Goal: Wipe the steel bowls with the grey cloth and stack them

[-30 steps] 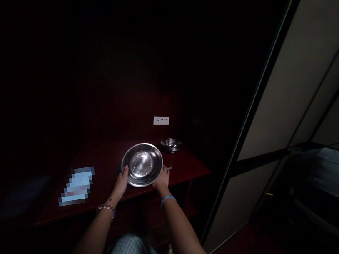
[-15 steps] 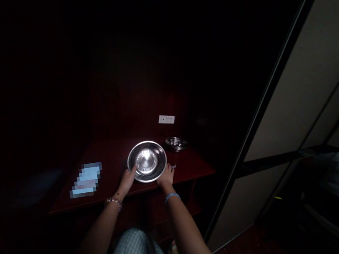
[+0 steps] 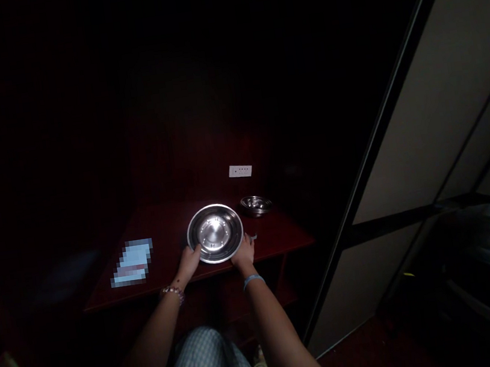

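A shiny round steel bowl (image 3: pixel 214 233) is tilted toward me over the dark red desk (image 3: pixel 159 223). My left hand (image 3: pixel 188 262) grips its near left rim, the thumb lying over the inside edge. On the near right side my right hand (image 3: pixel 243 252) is closed around the rim, its fingers partly hidden behind the bowl. A small grey tip sticks out beside the right fingers; I cannot make out what it is. Behind and to the right, a smaller stack of steel bowls (image 3: pixel 256 205) rests on the desk.
A white wall socket (image 3: pixel 240 171) is above the desk's back edge. A blurred-out bright rectangle (image 3: pixel 131 262) lies at the desk's left. A pale panelled door (image 3: pixel 407 142) with a dark frame rises on the right. Most of the surroundings are very dark.
The view has shifted slightly, so the desk's front and the hands appear a little further right. Both hands keep their hold on the bowl.
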A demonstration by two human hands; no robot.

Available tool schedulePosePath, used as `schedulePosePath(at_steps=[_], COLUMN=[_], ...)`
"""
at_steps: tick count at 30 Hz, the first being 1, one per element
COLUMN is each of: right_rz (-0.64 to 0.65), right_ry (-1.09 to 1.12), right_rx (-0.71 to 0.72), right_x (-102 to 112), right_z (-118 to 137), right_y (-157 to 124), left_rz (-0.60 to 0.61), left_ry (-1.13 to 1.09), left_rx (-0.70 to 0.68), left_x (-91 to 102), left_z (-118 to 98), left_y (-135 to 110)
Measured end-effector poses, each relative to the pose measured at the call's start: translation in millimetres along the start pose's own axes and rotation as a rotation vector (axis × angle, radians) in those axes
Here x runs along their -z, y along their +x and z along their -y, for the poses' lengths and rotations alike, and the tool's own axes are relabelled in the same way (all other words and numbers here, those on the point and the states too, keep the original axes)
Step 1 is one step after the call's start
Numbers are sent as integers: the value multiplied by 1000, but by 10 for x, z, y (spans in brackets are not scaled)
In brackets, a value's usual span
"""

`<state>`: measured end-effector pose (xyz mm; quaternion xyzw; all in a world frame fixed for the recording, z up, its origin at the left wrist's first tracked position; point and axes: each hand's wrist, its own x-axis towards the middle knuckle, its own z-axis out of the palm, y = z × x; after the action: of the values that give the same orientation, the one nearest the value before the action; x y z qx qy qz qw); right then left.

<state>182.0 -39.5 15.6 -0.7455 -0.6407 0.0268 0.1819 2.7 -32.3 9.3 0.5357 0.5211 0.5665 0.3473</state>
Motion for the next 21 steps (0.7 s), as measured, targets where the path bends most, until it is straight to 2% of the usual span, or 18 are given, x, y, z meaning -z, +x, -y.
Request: schedulePosePath(at_steps=[6,21], right_rz=[-34,-12], right_ry=[8,-3], right_rx=[8,9], right_x=[-48,46], right_z=[-27,6], right_y=[26,-26], left_rz=[-16,8], left_ry=[32,-13], left_rx=[66,41], left_x=[-13,18], left_z=[16,11], left_y=[14,13])
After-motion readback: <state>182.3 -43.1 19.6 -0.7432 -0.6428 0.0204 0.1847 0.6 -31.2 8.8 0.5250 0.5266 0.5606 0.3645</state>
